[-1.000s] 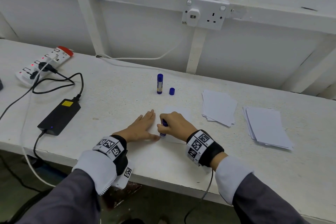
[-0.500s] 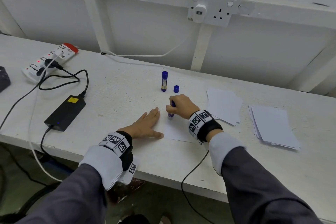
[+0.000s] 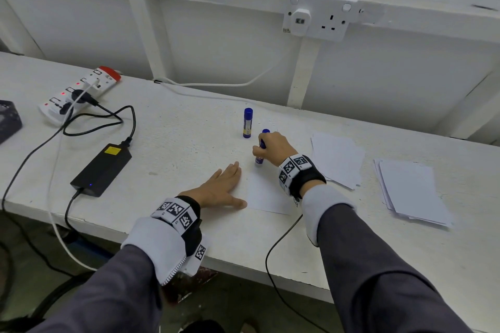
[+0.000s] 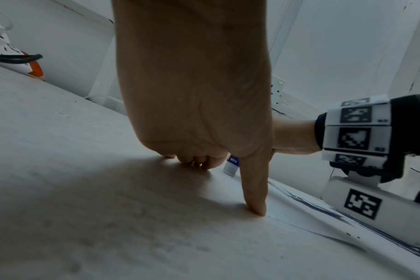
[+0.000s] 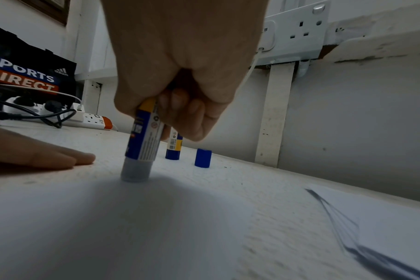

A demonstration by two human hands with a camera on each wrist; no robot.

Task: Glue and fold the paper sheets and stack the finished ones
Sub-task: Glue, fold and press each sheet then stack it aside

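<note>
A white paper sheet (image 3: 266, 192) lies flat on the white bench near its front edge. My right hand (image 3: 273, 147) grips an uncapped blue glue stick (image 3: 260, 151) (image 5: 144, 140) upright, its tip pressed on the sheet's far left corner. My left hand (image 3: 220, 189) lies flat with straight fingers on the bench beside the sheet's left edge, the thumb (image 4: 253, 189) touching that edge. A second, capped glue stick (image 3: 247, 123) stands just behind, and a loose blue cap (image 5: 203, 157) sits to its right.
Two piles of white sheets (image 3: 336, 159) (image 3: 411, 192) lie to the right. At left are a black power adapter (image 3: 101, 169), black cables and a white power strip (image 3: 78, 93). A wall socket (image 3: 316, 20) is mounted on the wall behind the bench.
My right hand has carried the glue stick from the sheet's near left part up along its left side to the far corner. The left hand stayed flat in place.
</note>
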